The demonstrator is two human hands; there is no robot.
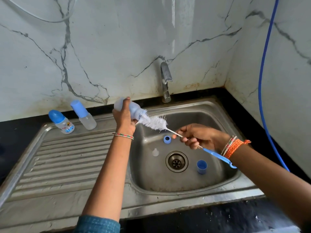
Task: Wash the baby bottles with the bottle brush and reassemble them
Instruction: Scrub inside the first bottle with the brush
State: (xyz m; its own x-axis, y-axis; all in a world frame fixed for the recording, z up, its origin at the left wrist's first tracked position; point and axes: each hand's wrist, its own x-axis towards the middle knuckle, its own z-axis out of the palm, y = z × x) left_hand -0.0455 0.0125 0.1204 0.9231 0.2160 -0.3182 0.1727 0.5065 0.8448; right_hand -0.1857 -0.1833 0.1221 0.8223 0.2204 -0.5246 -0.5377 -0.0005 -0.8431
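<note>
Head view. Landmark: the drain (pixel 176 161) in the sink (pixel 223 184).

The left hand (pixel 123 117) grips the open bottle (pixel 130 109), fingers and thumb curled round its body. The bottle is held in the air up and left of the drain, tilted, with its mouth turned down toward the basin. The right hand (pixel 200 137) pinches the wire stem of the bottle brush (pixel 155 122) between fingertips and thumb, above and right of the drain. The blue handle runs back under the wrist. The bristle head is only partly in the bottle mouth; most of it is outside.

Loose parts lie in the basin: a blue ring (pixel 167 139) above the drain, a clear teat (pixel 155 152) to its left, a blue cap (pixel 202 166) to its right. Two capped bottles (pixel 61 121) stand on the draining board, far left of the drain.

Procedure for this step:
1. Keep the stem in line with the bottle neck.
2. Push the head to the bottom and twist it.
3. Hold the bottle firmly; wet plastic is likely slippery.
4. Work over the basin so drips fall there.

No water runs from the tap (pixel 165 81), behind the drain.
</note>
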